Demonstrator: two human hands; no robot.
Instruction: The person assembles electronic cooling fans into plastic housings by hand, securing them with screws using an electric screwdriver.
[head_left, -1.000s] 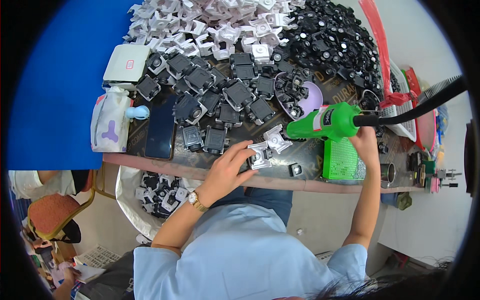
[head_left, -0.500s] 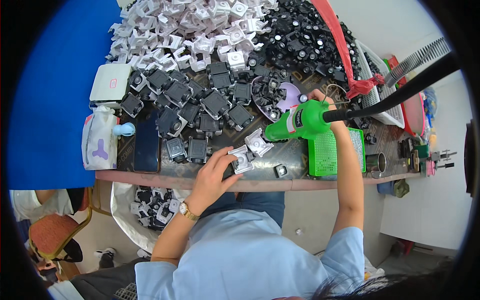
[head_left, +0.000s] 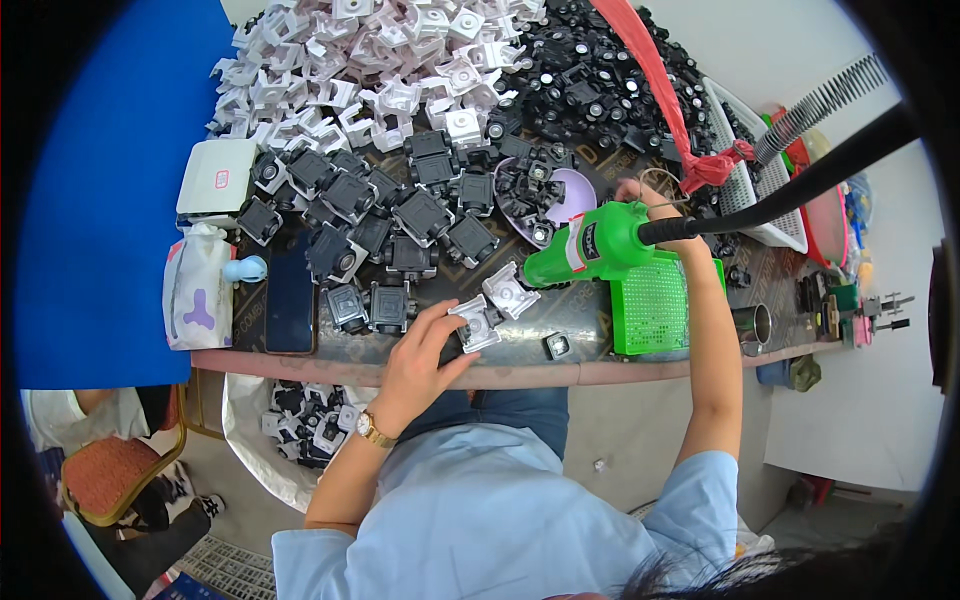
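My left hand is closed on a white plastic bracket near the table's front edge, thumb and fingers at its sides. A second white bracket lies against it, just beyond. Over that one hangs a green electric screwdriver, tilted, its tip end close to the bracket. My right hand is behind the screwdriver, beside a purple bowl of small black parts. The screwdriver body covers much of that hand, so its grip is hidden. A small square black-and-silver piece rests right of the brackets.
Assembled black-and-white units crowd the table's left middle. Behind them rise heaps of white brackets and black parts. A green tray and metal cup stand right; a phone and wipes pack left.
The view has shifted slightly. My right hand has drawn back a little from the bowl, and a small round piece by its fingertips no longer shows. My left hand keeps its hold.
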